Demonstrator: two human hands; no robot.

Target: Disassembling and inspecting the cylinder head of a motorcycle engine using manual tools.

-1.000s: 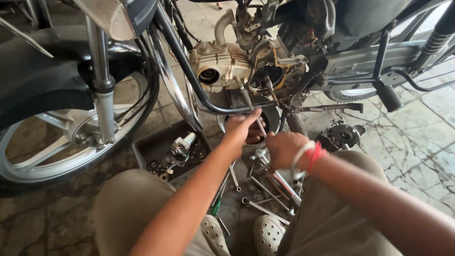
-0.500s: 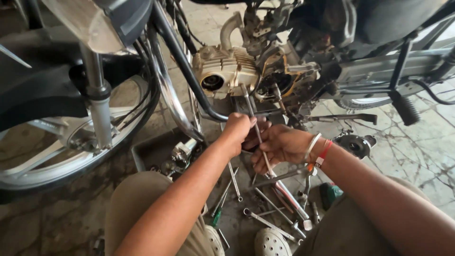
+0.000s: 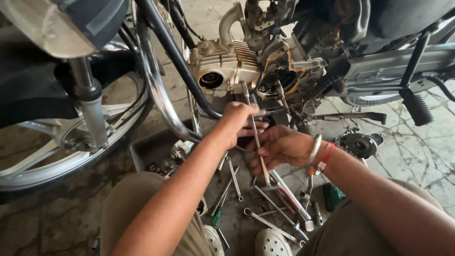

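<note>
A cracked, tiled concrete floor (image 3: pixel 426 156) is seen from above, strewn with tools beneath a motorcycle (image 3: pixel 265 57) that fills the upper half of the view. The front wheel (image 3: pixel 61 156) with its silver spokes and fork leg is seen at the left, and the finned engine (image 3: pixel 232 68), with its side opened, is set at the centre behind the black frame tube (image 3: pixel 175 57). A footpeg (image 3: pixel 417 106) is seen at the right. A dark parts tray (image 3: pixel 151 149) holding small metal fittings is placed on the floor just left of the forearms. Spanners (image 3: pixel 270 223) and a green-handled screwdriver (image 3: pixel 217 215) are scattered between the knees, near a pair of pale clogs (image 3: pixel 270 244).

The left hand (image 3: pixel 239 121) is closed around a long thin metal rod (image 3: pixel 256 137), which is held nearly upright just below the engine. The right hand (image 3: pixel 279 147), with bangles and a red thread at the wrist, is clamped on the same rod lower down, its fingers curled round the shaft. The two hands are held close together, almost touching.
</note>
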